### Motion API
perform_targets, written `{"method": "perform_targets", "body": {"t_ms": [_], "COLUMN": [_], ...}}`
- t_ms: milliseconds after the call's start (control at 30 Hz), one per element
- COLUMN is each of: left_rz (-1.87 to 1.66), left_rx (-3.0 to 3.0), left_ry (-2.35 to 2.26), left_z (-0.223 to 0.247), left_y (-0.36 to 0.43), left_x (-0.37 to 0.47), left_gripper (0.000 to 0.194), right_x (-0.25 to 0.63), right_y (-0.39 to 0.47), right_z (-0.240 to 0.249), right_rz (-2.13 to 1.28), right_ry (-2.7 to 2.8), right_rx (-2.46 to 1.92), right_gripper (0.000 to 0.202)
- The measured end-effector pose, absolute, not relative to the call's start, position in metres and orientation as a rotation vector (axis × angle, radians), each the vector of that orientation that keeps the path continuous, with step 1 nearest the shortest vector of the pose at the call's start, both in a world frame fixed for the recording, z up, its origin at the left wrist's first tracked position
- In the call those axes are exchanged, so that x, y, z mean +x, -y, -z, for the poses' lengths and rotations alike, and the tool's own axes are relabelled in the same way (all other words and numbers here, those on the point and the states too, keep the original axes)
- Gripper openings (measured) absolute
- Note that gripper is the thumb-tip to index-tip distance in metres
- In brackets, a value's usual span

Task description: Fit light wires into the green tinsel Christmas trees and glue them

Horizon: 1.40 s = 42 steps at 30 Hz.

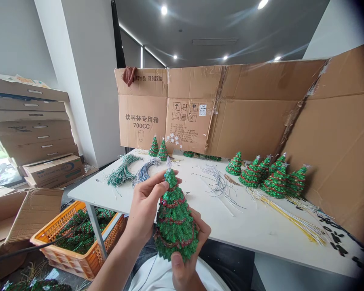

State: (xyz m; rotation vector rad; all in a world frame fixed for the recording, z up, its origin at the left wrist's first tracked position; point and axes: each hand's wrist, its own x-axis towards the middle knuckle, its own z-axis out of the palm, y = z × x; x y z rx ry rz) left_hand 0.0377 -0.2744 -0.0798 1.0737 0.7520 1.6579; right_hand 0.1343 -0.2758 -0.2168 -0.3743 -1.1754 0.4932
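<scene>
A small green tinsel tree with red garlands stands upright in front of my body, between both hands. Near its top, the fingers of my left hand pinch the tree just under a pale star tip. Lower down, my right hand wraps round the base, thumb in front and fingers along the right side. The tree is held over the near edge of the white table.
Finished-looking trees stand at the table's right, two more at the back. Bundles of green wires, blue wires, white wires and yellow strips lie around. An orange crate sits lower left; cardboard walls the back.
</scene>
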Motion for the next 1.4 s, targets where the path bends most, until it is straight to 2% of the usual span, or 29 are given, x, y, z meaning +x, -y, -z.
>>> {"method": "perform_targets", "body": {"t_ms": [467, 733, 1400], "left_rz": [-1.678, -1.696, -1.694], "left_rx": [1.078, 1.054, 0.961], "left_ry": [-0.756, -0.797, -0.751], "left_z": [0.0816, 0.0802, 0.0781], "left_y": [0.2746, 0.2727, 0.2745], "left_x": [0.0383, 0.0388, 0.042], "left_gripper": [0.041, 0.038, 0.041], "right_x": [0.1357, 0.1375, 0.1362], "right_y": [0.2783, 0.2832, 0.2834], "right_z": [0.2126, 0.2145, 0.2122], "right_rz": [-0.497, -0.698, -0.631], "right_ry": [1.189, 1.146, 1.176], "right_rx": [-0.381, -0.375, -0.43], "right_gripper": [0.068, 0.067, 0.072]}}
